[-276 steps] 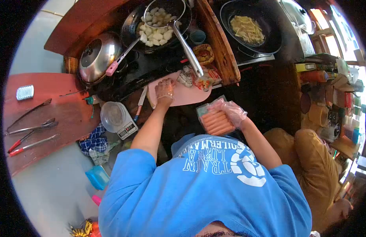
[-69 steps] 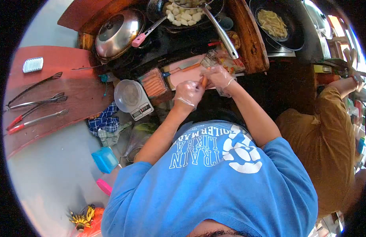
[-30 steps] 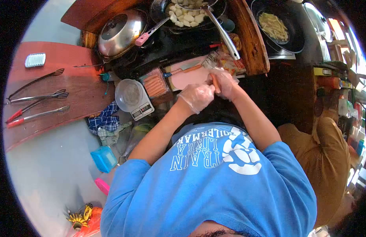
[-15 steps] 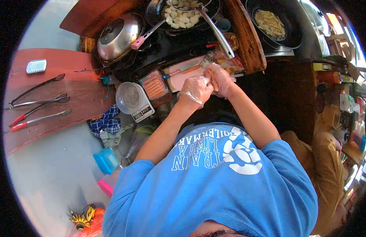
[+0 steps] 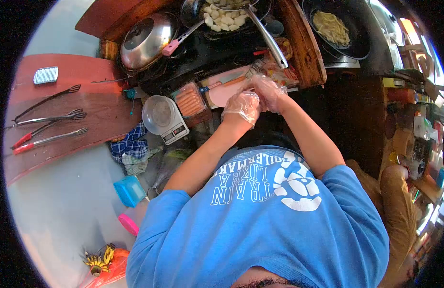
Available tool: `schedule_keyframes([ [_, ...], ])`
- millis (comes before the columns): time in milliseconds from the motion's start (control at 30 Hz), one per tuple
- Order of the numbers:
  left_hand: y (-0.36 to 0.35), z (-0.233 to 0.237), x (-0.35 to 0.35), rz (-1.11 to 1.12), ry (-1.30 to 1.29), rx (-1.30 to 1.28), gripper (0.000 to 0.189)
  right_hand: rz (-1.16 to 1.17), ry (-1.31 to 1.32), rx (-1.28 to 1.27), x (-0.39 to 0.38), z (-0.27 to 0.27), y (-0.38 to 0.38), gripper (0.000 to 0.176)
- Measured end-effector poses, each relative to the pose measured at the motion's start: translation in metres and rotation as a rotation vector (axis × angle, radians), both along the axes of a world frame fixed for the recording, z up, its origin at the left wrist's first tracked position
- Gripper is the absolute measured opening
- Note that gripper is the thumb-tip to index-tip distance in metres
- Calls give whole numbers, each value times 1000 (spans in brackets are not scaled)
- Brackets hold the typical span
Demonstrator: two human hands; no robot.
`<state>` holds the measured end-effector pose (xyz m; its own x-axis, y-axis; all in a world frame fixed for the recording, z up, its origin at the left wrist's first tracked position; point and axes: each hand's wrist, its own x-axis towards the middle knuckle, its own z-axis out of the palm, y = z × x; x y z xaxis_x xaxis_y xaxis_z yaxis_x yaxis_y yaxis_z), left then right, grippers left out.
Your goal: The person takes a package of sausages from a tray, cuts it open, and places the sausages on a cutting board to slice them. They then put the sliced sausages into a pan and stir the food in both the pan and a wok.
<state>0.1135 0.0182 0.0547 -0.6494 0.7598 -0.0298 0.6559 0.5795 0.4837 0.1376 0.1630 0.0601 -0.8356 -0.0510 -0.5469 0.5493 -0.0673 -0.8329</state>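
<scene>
My left hand (image 5: 242,108) and my right hand (image 5: 267,93) wear clear plastic gloves and meet in front of my chest. The fingers of both are curled closed against each other. Whatever they hold is hidden by the fingers and the gloves. Just beyond them lies a pink cutting board (image 5: 221,97). A knife with a blue handle (image 5: 204,89) rests on it, beside a long orange piece (image 5: 234,80). Left of the board sits a clear pack of sausages (image 5: 189,100). A crumpled printed food packet (image 5: 279,76) lies behind my right hand.
A digital scale (image 5: 176,133) with a clear tub (image 5: 158,115) stands left of the sausages. Behind are a lidded pan (image 5: 147,42) and a wok of white pieces (image 5: 224,20). Tongs (image 5: 51,139) and a grater (image 5: 46,75) lie left. A person's leg (image 5: 398,206) shows right.
Both hands have shifted slightly and turned, with the left hand now lower and its fingers more hidden. The view has tilted a little. Surrounding items stay in place.
</scene>
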Motion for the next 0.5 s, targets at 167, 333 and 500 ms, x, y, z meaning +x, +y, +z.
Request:
schedule_keyframes([
  [167, -3, -3, 2, -29, 52, 47, 18, -212, -313, -568, -2, -48, -3, 45],
  [333, -3, -3, -7, -139, -23, -33, 18, -198, -387, -710, -2, -83, -7, 45],
  [500, -8, -11, -15, -176, -253, 25, 19, -229, -458, -716, 1, -79, -6, 39],
])
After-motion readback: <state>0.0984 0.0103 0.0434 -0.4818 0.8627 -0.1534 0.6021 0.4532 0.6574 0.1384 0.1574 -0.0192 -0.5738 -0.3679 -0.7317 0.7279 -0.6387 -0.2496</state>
